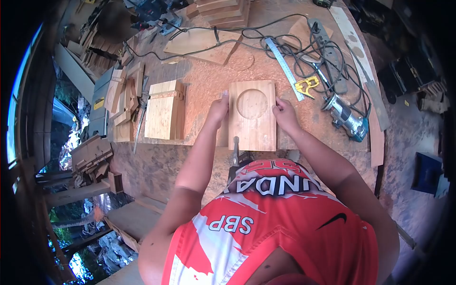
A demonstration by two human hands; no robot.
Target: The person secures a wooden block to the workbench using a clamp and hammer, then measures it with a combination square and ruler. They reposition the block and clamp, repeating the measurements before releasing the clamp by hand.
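Note:
A light wooden board [254, 133] with a shallow round recess lies at the front edge of the sawdust-covered workbench [202, 71]. My left hand [218, 109] grips its left edge. On the opposite edge my right hand [286, 115] is closed, thumb near the top and fingers curled against the side. At the board's lower left corner a metal clamp [235, 147] reaches up over the bench edge. To the left of my left hand stands a stack of wooden blocks [161, 114].
Right of the board lie a combination square [282, 64] with a yellow head, a teal and silver trim router [349, 118] and tangled black cable [327, 52]. Wood offcuts [127, 97] pile up at the left. More boards [223, 14] are stacked at the back.

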